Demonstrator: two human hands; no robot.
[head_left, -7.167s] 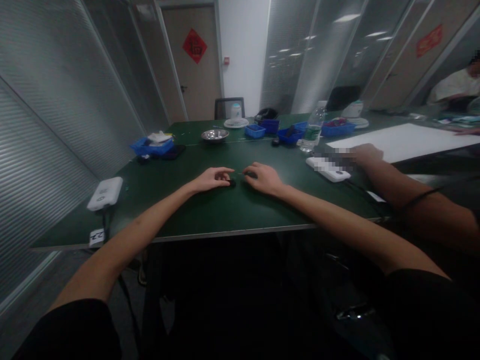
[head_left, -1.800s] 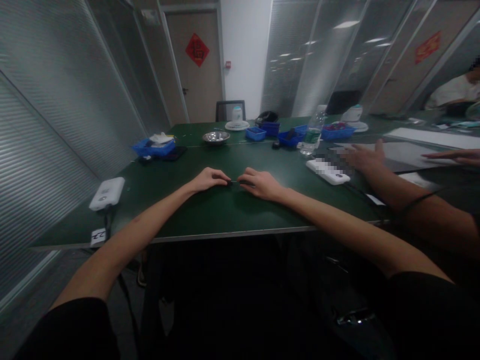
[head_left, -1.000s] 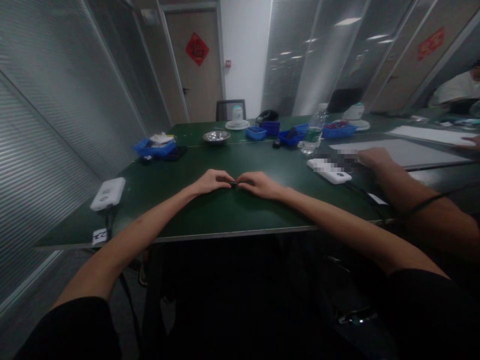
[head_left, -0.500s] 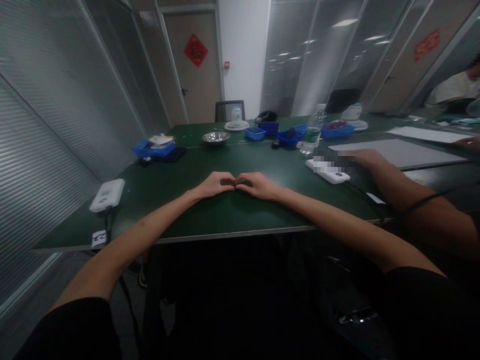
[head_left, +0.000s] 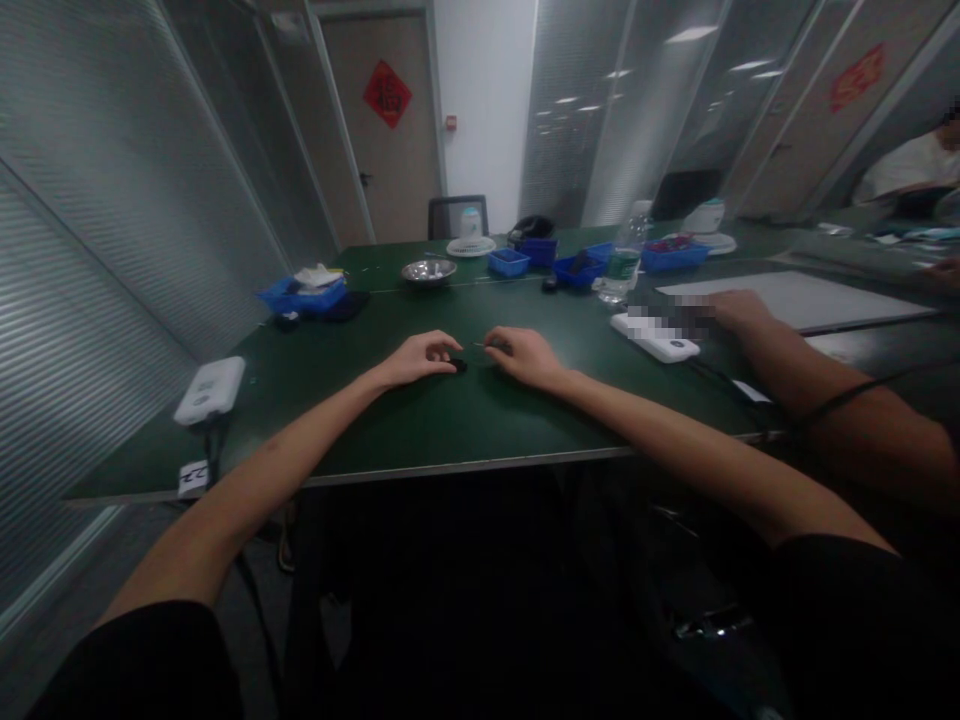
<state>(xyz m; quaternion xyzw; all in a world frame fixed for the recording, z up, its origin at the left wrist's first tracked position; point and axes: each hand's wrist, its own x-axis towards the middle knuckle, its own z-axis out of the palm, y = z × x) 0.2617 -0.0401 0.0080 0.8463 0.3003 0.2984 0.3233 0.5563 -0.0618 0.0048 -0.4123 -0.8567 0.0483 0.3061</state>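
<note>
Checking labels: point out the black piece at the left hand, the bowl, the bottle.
Black piece (head_left: pixel 459 367): head view, its exposed end.
Bowl (head_left: pixel 428 282): head view, outer front wall.
Bottle (head_left: pixel 622 264): head view, label.

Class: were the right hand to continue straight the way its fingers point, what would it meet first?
Likely the left hand, or the small black piece that it touches; depth makes which comes first unclear.

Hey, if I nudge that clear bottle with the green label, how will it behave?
The bottle would probably tip fairly easily, since it stands tall and narrow. Its clear wall looks like thin plastic, so squeezing may dent it. Its weight is uncertain; the fill is unclear.
</note>
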